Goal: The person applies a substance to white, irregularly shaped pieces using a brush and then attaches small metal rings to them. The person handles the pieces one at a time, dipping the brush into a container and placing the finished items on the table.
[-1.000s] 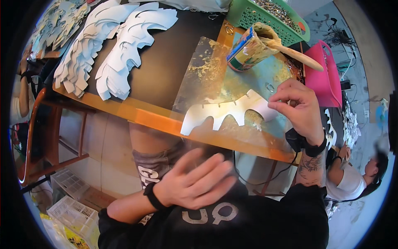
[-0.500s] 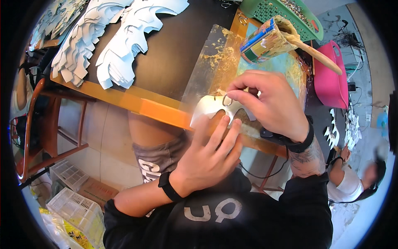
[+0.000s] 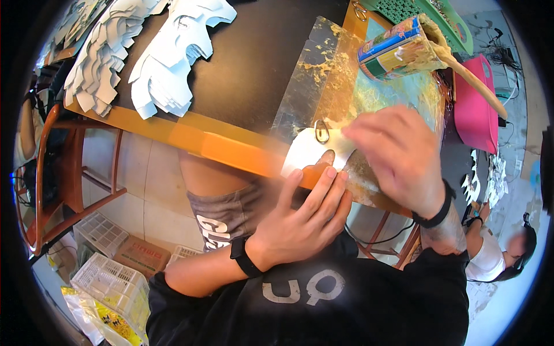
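A white cut-out sheet piece [image 3: 299,151] with a curved edge lies at the near edge of the worktable. My left hand [image 3: 300,214] rests its outstretched fingertips on the piece's near edge. On its far edge lies a small metal ring [image 3: 321,134], oval in shape, which neither hand touches. My right hand [image 3: 401,155] is just right of the ring, raised over the board and smeared by motion, so what its fingers hold cannot be made out. Beyond it a tin can [image 3: 389,56], caked with yellowish paste, lies tilted with a wooden stick [image 3: 476,86] jutting from its mouth.
Stacks of white cut pieces [image 3: 167,75] lie at the far left. A green basket [image 3: 398,14] of small metal parts and a pink bin [image 3: 474,109] stand right of the paste-stained board [image 3: 311,75]. A chair [image 3: 63,173] is at left; another person [image 3: 490,248] sits at right.
The metal ring, earlier pinched in my right hand, now lies on the white piece. My right hand has let go and moved right. The view has shifted slightly.
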A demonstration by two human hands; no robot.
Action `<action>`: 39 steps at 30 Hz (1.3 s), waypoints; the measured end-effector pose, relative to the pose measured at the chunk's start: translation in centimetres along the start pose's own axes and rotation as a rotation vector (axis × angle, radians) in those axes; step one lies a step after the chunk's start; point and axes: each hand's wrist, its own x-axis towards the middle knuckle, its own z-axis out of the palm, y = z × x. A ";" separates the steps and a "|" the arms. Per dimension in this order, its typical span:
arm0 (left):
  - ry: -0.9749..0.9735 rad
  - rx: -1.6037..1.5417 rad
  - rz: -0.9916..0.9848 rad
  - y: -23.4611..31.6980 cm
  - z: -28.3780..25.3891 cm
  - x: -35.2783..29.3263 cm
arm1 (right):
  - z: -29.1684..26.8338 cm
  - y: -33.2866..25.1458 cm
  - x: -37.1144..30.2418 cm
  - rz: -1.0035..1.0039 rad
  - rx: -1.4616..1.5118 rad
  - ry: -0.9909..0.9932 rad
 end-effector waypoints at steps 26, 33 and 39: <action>0.004 0.029 0.060 -1.0 0.5 -0.4 | -0.7 -0.1 -1.9 0.021 -0.151 -0.146; 0.011 0.031 0.068 -0.8 0.8 -0.4 | -5.0 8.4 -6.0 0.547 -0.011 0.008; 0.003 0.029 0.066 -0.9 0.6 -0.5 | -2.8 9.9 -7.3 0.669 0.023 0.012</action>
